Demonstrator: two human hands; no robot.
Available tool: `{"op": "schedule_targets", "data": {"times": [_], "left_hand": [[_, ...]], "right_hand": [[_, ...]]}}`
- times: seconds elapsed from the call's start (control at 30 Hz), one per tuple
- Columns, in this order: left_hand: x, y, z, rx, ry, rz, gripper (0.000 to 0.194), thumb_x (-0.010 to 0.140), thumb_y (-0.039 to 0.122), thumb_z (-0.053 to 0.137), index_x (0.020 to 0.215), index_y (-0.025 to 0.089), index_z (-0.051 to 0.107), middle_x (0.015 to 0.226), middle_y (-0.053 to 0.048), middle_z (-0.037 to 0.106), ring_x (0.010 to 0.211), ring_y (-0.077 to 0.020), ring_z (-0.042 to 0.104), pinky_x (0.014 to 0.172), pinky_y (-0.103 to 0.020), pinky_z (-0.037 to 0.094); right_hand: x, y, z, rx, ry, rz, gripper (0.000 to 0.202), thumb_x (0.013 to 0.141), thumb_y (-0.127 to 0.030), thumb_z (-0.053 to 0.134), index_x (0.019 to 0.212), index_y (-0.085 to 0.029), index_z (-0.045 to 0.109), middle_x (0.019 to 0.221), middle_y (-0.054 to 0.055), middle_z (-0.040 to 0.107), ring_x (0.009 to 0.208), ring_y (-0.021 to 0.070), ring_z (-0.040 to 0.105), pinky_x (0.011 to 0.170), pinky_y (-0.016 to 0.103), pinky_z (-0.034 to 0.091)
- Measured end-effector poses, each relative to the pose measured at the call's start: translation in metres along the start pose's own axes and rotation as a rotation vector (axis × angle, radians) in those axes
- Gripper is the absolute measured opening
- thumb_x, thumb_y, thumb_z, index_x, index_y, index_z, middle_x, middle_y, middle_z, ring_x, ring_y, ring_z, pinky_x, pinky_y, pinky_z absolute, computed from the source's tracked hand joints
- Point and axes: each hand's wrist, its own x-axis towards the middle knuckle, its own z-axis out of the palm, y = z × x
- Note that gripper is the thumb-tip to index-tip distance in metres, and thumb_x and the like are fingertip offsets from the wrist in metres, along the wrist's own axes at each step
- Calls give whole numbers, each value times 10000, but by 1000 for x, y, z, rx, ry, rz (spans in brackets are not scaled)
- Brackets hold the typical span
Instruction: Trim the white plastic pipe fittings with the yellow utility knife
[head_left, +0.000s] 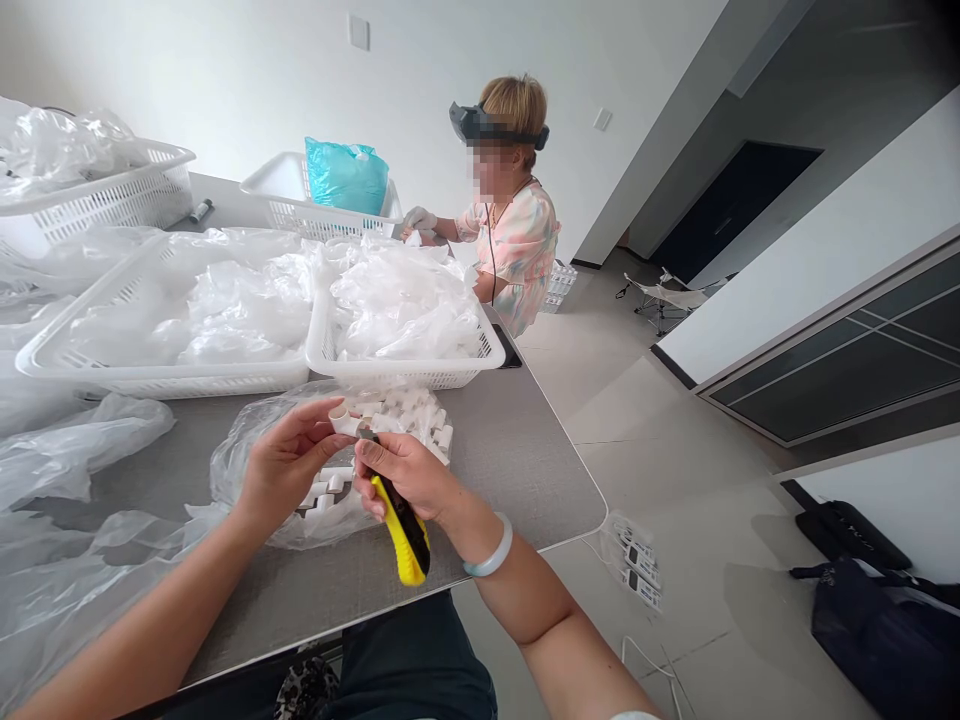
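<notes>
Between its thumb and fingers, my left hand point(289, 460) holds a small white plastic fitting point(343, 420) with a round opening at its top. My right hand point(401, 475) grips a yellow and black utility knife point(405, 540); the handle hangs down toward me and the blade end is up beside the fitting. Under and behind both hands, an open clear plastic bag point(236, 455) lies on the grey table point(517, 480). Many small white fittings point(439, 425) are spread on it. Where exactly the blade meets the fitting is hard to make out.
White baskets point(401, 368) full of clear plastic bags line the far side, one holding a blue bag point(345, 178). A dark phone point(506, 345) lies beside the nearest basket. Loose plastic film point(82, 450) covers the left. A person point(517, 230) works beyond the table's far corner.
</notes>
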Motion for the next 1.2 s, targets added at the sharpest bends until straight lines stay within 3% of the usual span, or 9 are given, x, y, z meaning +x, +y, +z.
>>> {"op": "schedule_targets", "data": {"times": [0.1,0.17,0.3,0.5,0.73,0.93,1.2], "left_hand": [[1,-1,1,-39,-6,2,428,770,444,821,1121,223,713,619,42,569,563,-120,532,515,-215,474],[1,-2,0,-61,-19,-4,415,775,455,825,1101,216,729,607,42,550,562,-114,515,508,-206,466],[-1,-3,-1,-72,-46,10,413,770,458,838,1092,215,752,597,40,532,547,-105,488,481,-192,448],[-2,3,-2,-18,-71,6,406,773,491,829,1076,232,756,627,28,595,571,-127,574,515,-212,517],[-1,5,-2,7,-64,-49,507,745,569,823,1100,217,739,700,2,665,648,-164,645,596,-259,589],[-1,7,-6,70,-84,-64,521,755,595,797,1120,225,753,674,6,619,611,-157,591,548,-260,556],[2,9,-5,32,-104,-73,442,744,532,823,1077,244,789,637,9,554,570,-146,540,514,-243,535]], "right_hand": [[-2,4,-1,-505,328,-214,562,877,-767,525,785,-217,457,640,-48,501,543,102,494,525,233,369],[-1,7,-3,-828,473,-291,530,924,-725,493,790,-214,459,680,-26,521,596,116,517,532,227,344],[2,11,-4,-1179,535,-351,517,1008,-659,377,830,-193,510,762,17,597,620,115,556,517,206,346],[4,15,-6,-1504,625,-380,567,1029,-623,348,728,-191,556,612,-6,534,506,95,500,461,216,257],[8,18,-9,-1612,709,-456,598,1036,-623,336,718,-178,580,607,2,547,526,92,499,467,216,236],[8,15,-9,-1605,614,-434,552,1057,-573,342,739,-191,582,607,-8,533,567,100,513,511,220,265],[6,10,-10,-1512,574,-321,558,1028,-628,360,762,-192,584,663,22,557,588,129,519,530,242,266]]}}
